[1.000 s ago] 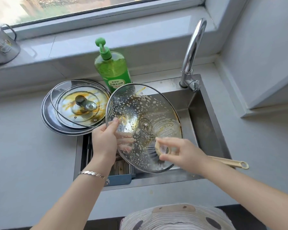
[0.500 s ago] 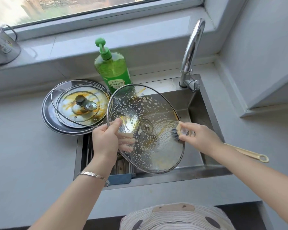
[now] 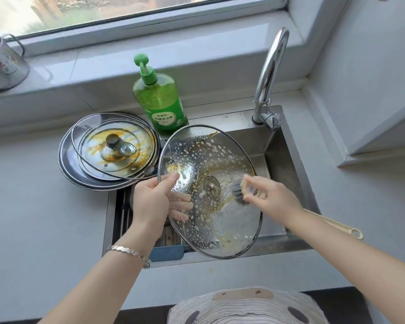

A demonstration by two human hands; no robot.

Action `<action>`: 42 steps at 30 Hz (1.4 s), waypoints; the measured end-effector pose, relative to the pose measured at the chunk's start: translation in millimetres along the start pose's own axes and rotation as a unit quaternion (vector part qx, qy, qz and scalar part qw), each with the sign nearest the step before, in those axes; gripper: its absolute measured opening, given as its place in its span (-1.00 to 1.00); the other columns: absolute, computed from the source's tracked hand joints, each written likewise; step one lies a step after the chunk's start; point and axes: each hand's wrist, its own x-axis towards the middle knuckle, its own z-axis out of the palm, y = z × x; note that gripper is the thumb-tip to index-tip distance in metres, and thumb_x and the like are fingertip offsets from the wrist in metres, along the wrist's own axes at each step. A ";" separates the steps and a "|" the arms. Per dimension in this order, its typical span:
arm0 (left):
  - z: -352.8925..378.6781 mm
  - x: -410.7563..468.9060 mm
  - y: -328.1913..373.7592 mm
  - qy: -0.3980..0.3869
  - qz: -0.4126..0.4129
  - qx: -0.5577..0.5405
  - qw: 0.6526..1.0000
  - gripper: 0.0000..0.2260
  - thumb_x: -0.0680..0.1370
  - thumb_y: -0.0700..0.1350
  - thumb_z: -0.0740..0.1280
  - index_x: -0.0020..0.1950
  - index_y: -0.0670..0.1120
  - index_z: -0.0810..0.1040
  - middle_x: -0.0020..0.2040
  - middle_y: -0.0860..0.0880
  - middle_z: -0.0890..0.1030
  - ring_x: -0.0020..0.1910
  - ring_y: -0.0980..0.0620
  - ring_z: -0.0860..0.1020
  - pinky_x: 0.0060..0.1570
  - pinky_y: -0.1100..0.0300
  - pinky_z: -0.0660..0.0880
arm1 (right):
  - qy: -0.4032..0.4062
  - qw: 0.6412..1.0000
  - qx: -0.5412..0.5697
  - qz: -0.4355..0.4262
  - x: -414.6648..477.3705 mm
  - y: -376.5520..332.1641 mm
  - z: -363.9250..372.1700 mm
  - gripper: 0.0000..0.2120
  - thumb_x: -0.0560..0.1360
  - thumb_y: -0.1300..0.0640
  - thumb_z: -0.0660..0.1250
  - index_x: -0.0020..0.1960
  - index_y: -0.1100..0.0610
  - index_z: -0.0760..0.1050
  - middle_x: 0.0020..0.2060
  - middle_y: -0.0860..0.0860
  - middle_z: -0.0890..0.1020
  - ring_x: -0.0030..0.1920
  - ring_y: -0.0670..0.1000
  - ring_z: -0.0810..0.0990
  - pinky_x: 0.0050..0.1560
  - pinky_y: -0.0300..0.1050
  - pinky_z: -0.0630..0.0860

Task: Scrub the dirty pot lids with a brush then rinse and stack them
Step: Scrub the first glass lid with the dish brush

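Item 1. Glass pot lid [image 3: 220, 155]: large, steel-rimmed, held tilted over the sink [image 3: 290, 160], underside towards the camera. Speckled with foam, with orange-brown streaks near its far edge and centre.

Item 2. Left hand [image 3: 150, 202]: grips the lid's left rim, thumb on the near face, fingers seen through the glass behind it. Silver bracelet [image 3: 129, 251] on the wrist.

Item 3. Right hand [image 3: 271, 199]: closed round the head end of the dish brush [image 3: 239, 195]. The dark bristles press on the lid just right of its centre fitting. The cream handle runs out to the right past the wrist.

Item 4. Stack of dirty lids [image 3: 112, 150]: on the countertop [image 3: 33, 206] at the sink's far-left corner. The top one is glass, knob up, smeared orange-brown.

Item 5. Green dish soap bottle [image 3: 160, 99]: pump type, upright, just beyond the held lid.

Item 6. Chrome faucet [image 3: 269, 73]: far right of the sink.

Item 7. Metal mug [image 3: 2, 64]: on the windowsill, far left.

Item 8. Slatted rack [image 3: 124, 206]: in the sink's left part, possibly a drainer, mostly hidden.
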 end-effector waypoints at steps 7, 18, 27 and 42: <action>7.3 -2.5 -1.0 -0.011 -0.006 -0.005 1.000 -0.85 0.57 -0.20 0.29 0.05 -0.27 0.53 -0.34 -0.33 0.61 -0.50 -0.17 0.60 -0.63 0.11 0.51 | 0.044 0.997 0.058 0.010 8.2 -19.3 7.5 -0.53 0.50 -0.01 0.33 0.39 -0.08 0.36 0.23 -0.24 0.45 0.16 -0.08 0.47 0.05 -0.10 0.45; 11.2 -5.1 -1.8 -0.026 -0.010 0.015 1.000 -0.90 0.55 -0.33 0.26 0.02 -0.24 0.53 -0.28 -0.38 0.60 -0.47 -0.20 0.60 -0.59 0.07 0.53 | 0.104 0.988 0.039 0.106 22.7 -9.9 -9.3 -0.51 0.51 -0.02 0.31 0.42 -0.05 0.32 0.24 -0.08 0.52 0.19 0.01 0.47 -0.03 -0.12 0.40; 14.6 -8.8 -1.5 -0.057 -0.009 0.045 0.997 -0.72 0.46 -0.49 0.17 -0.05 -0.17 0.53 -0.28 -0.36 0.58 -0.42 -0.20 0.59 -0.57 0.10 0.54 | 0.108 0.983 0.111 0.098 48.4 -33.6 -12.2 -0.46 0.49 -0.04 0.33 0.44 -0.01 0.32 0.01 -0.04 0.57 0.09 0.01 0.48 -0.05 -0.13 0.38; 18.0 -9.1 -1.8 -0.103 -0.029 0.073 0.992 -0.73 0.45 -0.50 0.17 0.03 -0.24 0.51 -0.26 -0.39 0.59 -0.41 -0.20 0.62 -0.53 0.05 0.57 | 0.119 0.975 0.186 0.010 61.2 -87.9 -7.3 -0.47 0.50 -0.03 0.33 0.43 0.03 0.32 0.15 -0.01 0.56 0.19 -0.01 0.46 0.12 -0.11 0.38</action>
